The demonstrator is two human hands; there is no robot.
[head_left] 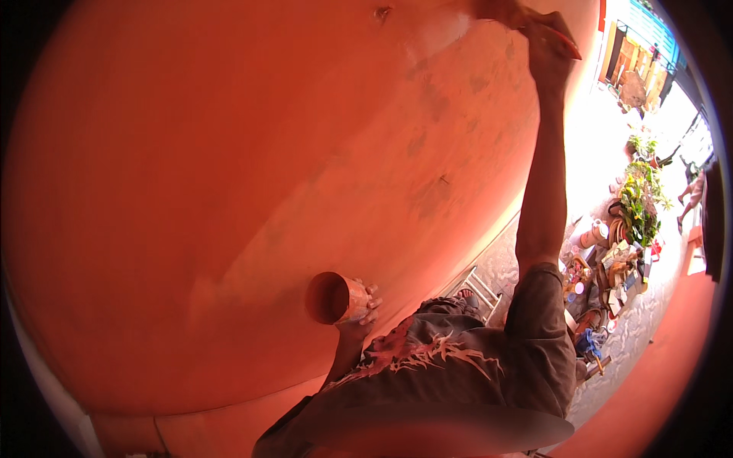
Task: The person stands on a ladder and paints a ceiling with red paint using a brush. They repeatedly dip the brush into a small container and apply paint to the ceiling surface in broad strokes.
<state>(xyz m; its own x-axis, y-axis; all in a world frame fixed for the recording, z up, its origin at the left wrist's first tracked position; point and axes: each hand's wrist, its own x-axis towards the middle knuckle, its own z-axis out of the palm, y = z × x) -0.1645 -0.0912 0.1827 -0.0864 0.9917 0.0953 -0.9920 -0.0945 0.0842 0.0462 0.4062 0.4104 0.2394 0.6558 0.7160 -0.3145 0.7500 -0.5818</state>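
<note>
My left hand is wrapped round the side of a paint can, an open-topped, reddish-orange cylinder. Its inside looks dark, so the paint level cannot be made out. With my right arm stretched far up, my right hand is closed on a paintbrush whose red handle end sticks out beside the fingers. The brush head is blurred near the upper edge, close to the orange wall. A pale, shiny patch shows on the wall beside it. Lower down, the wall is lighter orange with grey-green blotches.
A metal ladder stands below me, next to a foot in a sandal. On the ground at right lie a heap of mixed clutter, a bucket and leafy plants. A nail-like spike juts from the wall.
</note>
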